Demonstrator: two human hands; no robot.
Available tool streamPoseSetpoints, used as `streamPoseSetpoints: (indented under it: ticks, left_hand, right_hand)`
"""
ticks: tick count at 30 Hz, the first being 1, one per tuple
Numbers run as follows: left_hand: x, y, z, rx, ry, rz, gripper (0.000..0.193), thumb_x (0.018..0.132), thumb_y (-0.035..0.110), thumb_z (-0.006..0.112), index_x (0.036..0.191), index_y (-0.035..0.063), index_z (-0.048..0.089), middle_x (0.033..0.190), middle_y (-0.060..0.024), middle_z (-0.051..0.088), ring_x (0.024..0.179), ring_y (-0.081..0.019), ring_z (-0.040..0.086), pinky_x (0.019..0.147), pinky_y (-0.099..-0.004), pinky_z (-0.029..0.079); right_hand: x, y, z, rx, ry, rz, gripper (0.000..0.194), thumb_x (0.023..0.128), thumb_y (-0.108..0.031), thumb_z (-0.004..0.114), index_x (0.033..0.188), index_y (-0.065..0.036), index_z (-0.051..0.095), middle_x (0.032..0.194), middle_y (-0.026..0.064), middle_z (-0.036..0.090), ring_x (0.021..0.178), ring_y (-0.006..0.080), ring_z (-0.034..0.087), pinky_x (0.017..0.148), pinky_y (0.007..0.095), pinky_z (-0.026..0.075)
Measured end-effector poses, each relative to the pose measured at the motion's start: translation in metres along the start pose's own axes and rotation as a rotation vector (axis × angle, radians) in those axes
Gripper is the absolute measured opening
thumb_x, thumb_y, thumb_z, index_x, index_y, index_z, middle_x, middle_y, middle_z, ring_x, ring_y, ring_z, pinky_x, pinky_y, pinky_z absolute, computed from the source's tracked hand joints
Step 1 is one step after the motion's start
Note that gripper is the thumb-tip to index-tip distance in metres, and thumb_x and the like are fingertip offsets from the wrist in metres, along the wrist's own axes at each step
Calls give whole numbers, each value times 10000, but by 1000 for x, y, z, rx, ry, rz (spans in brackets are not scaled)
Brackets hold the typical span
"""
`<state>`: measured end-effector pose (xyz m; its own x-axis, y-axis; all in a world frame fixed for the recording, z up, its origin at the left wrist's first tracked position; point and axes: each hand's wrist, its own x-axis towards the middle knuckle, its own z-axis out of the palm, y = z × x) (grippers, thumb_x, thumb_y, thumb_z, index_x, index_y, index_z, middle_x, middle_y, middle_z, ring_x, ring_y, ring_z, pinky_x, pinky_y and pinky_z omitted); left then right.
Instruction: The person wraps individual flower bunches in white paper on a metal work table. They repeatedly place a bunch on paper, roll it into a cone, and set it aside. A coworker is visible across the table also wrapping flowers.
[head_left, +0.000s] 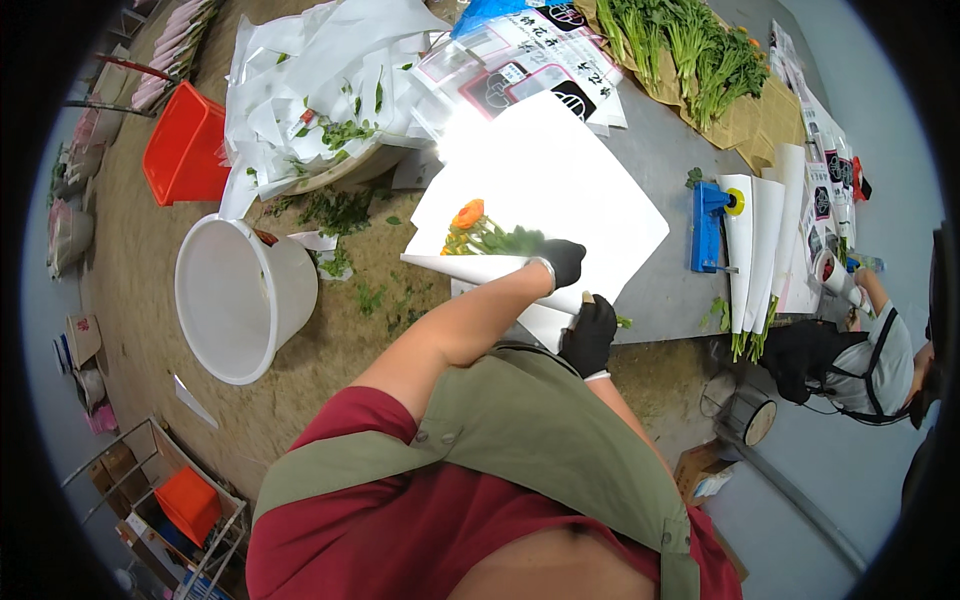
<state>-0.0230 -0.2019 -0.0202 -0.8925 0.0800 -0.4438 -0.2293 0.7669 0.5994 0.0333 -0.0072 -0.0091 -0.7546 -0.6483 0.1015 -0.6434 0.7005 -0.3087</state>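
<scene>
A bunch of orange and yellow ranunculus-like flowers with green leaves lies on large white wrapping paper on the table. My left hand, in a black glove, is closed over the stems below the leaves. A near flap of the paper is folded up against the bunch. My right hand, also gloved in black with a bare fingertip, grips the folded paper by the table's front edge. Green stem ends poke out beside it. My hands hide most of the stems.
A blue tape dispenser and paper-wrapped bundles lie right on the metal table. Flower bunches rest on brown paper behind. Left are a white bucket, a red bin and paper waste. A co-worker is at right.
</scene>
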Motion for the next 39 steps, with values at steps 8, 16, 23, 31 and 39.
streamPoseSetpoints:
  ticks: [8,16,23,31,39]
  left_hand:
    - [-44,30,8,225,315,172,258,821,259,636,1007,82,610,964,-124,607,951,-300,588,871,-480,426]
    - [-51,4,23,314,170,354,224,789,200,716,977,88,669,823,-72,666,800,-284,667,786,-441,493]
    - [1,13,-21,461,-350,325,423,637,374,776,955,97,739,877,-123,733,854,-305,709,748,-424,553]
    - [-30,9,19,515,341,297,155,898,161,549,952,150,695,890,-59,672,890,-258,650,955,-553,410]
    - [-38,17,2,180,-257,72,316,713,296,700,925,66,750,866,-148,734,827,-309,714,758,-425,555]
  right_hand:
    - [31,9,25,-68,-171,169,322,696,-43,633,1009,-50,555,969,170,571,939,373,545,754,497,423]
    - [38,23,15,261,-74,-2,354,627,-30,633,978,-61,596,913,141,613,928,373,578,781,496,448]
    - [39,12,16,-68,-78,65,465,682,-147,702,1100,-51,521,1020,147,570,962,371,570,798,508,454]
    - [76,39,7,93,-487,-5,529,702,-175,759,1175,-67,549,1103,162,628,1038,365,605,893,472,497]
    - [68,42,-20,-131,-438,-246,436,682,-232,783,1032,-91,564,923,157,620,883,349,633,726,473,520]
